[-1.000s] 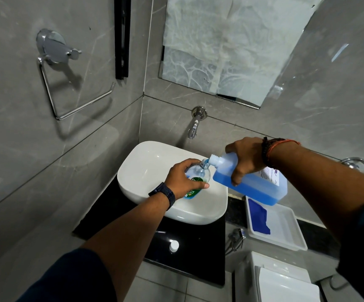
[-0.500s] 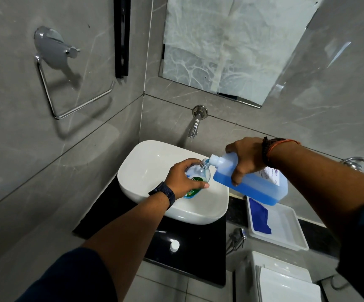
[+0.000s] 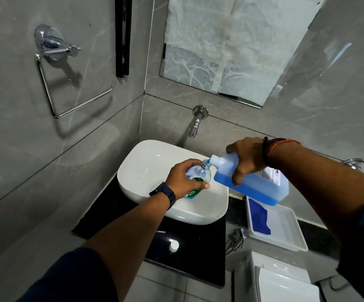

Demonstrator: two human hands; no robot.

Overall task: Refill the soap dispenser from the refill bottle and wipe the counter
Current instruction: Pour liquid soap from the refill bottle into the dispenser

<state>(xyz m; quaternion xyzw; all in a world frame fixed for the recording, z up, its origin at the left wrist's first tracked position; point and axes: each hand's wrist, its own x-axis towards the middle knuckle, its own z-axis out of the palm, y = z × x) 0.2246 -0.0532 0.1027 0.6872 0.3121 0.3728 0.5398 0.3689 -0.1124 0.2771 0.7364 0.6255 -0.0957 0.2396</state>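
Observation:
My left hand (image 3: pixel 182 178) grips a small clear soap dispenser bottle (image 3: pixel 199 174) with a green label, held over the white basin (image 3: pixel 150 164). My right hand (image 3: pixel 245 159) holds the large refill bottle (image 3: pixel 257 187) of blue liquid, tipped on its side. The refill bottle's white open neck touches the dispenser's mouth. A blue cloth (image 3: pixel 259 216) lies in a white tray (image 3: pixel 285 229) to the right of the basin. A small white cap (image 3: pixel 174 245) rests on the black counter (image 3: pixel 198 253) in front of the basin.
A wall tap (image 3: pixel 195 125) juts out above the basin. A chrome towel ring (image 3: pixel 67 83) hangs on the left wall. A paper-covered mirror is above. A white toilet cistern (image 3: pixel 281 277) and a hand sprayer (image 3: pixel 235 237) sit at the lower right.
Almost nothing has moved; both hands hold the same pouring pose while the view shifts slightly.

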